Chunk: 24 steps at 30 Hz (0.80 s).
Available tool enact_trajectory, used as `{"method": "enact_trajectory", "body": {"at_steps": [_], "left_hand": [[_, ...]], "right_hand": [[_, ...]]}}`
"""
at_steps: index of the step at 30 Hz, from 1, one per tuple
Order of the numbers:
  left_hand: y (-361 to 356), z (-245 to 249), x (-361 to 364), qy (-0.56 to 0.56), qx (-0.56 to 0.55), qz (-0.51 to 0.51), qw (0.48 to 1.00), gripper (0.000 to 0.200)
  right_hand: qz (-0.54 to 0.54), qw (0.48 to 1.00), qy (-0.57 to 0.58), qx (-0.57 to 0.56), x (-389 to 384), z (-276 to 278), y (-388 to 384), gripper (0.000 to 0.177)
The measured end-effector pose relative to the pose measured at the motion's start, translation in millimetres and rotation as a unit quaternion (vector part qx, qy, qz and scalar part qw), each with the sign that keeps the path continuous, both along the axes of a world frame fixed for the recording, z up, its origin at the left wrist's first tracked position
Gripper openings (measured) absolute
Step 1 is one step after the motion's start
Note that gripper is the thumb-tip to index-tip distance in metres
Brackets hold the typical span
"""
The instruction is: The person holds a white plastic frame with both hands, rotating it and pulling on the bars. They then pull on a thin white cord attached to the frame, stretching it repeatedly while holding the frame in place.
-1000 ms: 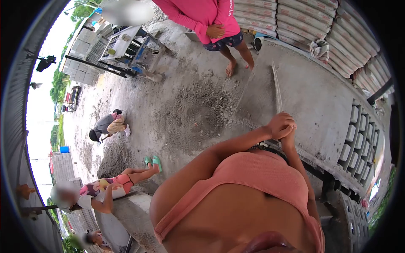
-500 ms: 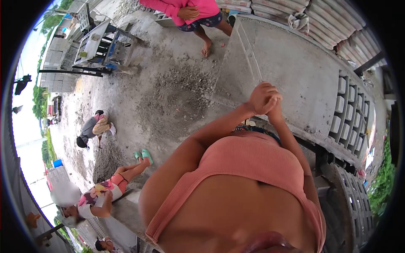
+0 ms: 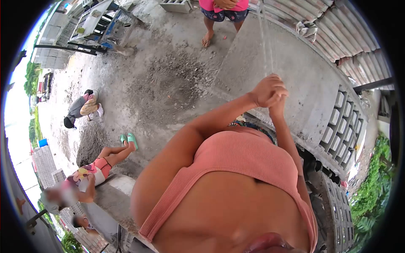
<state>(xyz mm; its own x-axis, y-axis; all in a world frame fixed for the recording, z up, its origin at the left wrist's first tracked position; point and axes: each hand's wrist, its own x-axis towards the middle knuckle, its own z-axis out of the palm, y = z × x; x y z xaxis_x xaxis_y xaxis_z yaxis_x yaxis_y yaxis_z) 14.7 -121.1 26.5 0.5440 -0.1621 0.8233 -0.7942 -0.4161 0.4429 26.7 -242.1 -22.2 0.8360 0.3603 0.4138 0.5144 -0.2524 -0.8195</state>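
My left hand (image 3: pixel 269 91) is closed, its fingers wrapped at the front of my body just over the grey slab. Right against it is my right hand (image 3: pixel 277 106), also closed and partly hidden behind the left. From the top of the joined hands a long thin pale rod (image 3: pixel 266 44) runs up and away across the slab, blurred and almost see-through. The concrete-grey slab (image 3: pixel 306 76) lies flat beneath, dusty and marked. Its far part passes under the rod.
Concrete blocks with openings (image 3: pixel 342 128) line the slab's right end. Corrugated sheets (image 3: pixel 337 29) rise behind it. A person in pink (image 3: pixel 223 12) stands at the far edge. Another person crouches (image 3: pixel 86 106), and one in green slippers sits (image 3: pixel 95 173) at left. Loose gravel (image 3: pixel 177 82) covers the ground.
My view has turned, so the people and the slab's surroundings shift left and up. My joined hands sit slightly higher and further right, and the rod points more nearly straight up.
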Motion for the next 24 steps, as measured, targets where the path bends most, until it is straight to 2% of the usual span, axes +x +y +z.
{"method": "enact_trajectory", "body": {"at_steps": [1, 2, 4, 6, 7, 8, 10, 11, 14, 15, 16, 17, 18, 20, 21, 22, 23, 24], "left_hand": [[5, -28, 4, 0.109, -0.012, -0.022, 0.994, 0.034], [5, -44, 5, 0.218, -0.025, -0.044, 0.975, 0.037], [7, -23, 11, 0.189, -0.026, -0.044, 0.981, 0.035], [4, 7, 4, 0.097, 0.042, -0.020, 0.994, 0.035], [4, 27, 1, 0.112, 0.074, -0.031, 0.990, 0.034], [1, 39, 0, 0.121, 0.066, -0.036, 0.990, 0.034], [-3, 56, 3, -0.012, 0.059, -0.016, 0.998, 0.033], [-5, 64, 1, -0.042, 0.058, -0.012, 0.997, 0.033], [-7, 52, 0, -0.070, 0.017, -0.033, 0.997, 0.035], [-6, 26, 2, -0.072, 0.018, -0.033, 0.997, 0.035], [-4, -15, 8, 0.047, -0.005, -0.026, 0.999, 0.037], [-4, -36, 11, 0.165, -0.027, -0.019, 0.986, 0.038], [-4, -35, 7, 0.165, -0.027, -0.022, 0.986, 0.038], [1, -30, 9, 0.108, 0.053, 0.009, 0.993, 0.042], [-1, -8, 6, 0.056, 0.085, 0.036, 0.994, 0.043], [-7, 6, 0, 0.068, 0.079, 0.032, 0.994, 0.043], [-11, 19, -2, 0.041, 0.062, 0.029, 0.997, 0.044], [-11, 28, 2, 0.005, 0.050, 0.029, 0.998, 0.045]], "right_hand": [[-0.020, 0.973, 0.227, 0.045, -2, -1, 9, 0.022], [-0.039, 0.892, 0.442, 0.085, -5, -3, 13, 0.021], [-0.024, 0.917, 0.383, 0.106, 2, 5, 13, 0.017], [-0.002, 0.968, 0.244, 0.052, -7, 26, 1, 0.016], [0.029, 0.980, 0.193, 0.043, -7, 31, -7, 0.017], [0.023, 0.978, 0.202, 0.036, -11, 48, -8, 0.017], [0.002, 0.992, 0.108, 0.068, -17, 88, 0, 0.019], [0.014, 0.998, 0.025, 0.055, -19, 98, 0, 0.019], [-0.041, 0.997, -0.041, 0.049, -7, 43, -10, 0.018], [-0.051, 0.991, 0.039, 0.114, -13, 25, -7, 0.017], [-0.052, 0.991, 0.036, 0.114, -9, 16, -2, 0.017], [-0.044, 0.961, 0.250, 0.112, -3, 8, 3, 0.018], [-0.036, 0.884, 0.453, 0.106, -3, 12, 7, 0.020], [-0.025, 0.910, 0.403, 0.095, -2, 25, 7, 0.021], [-0.026, 0.956, 0.281, 0.084, -5, 29, 5, 0.021], [-0.030, 0.983, 0.167, 0.065, -18, 35, -3, 0.021], [-0.032, 0.983, 0.174, 0.048, -25, 64, -4, 0.023], [-0.031, 0.983, 0.173, 0.046, -22, 69, -5, 0.023]]}}
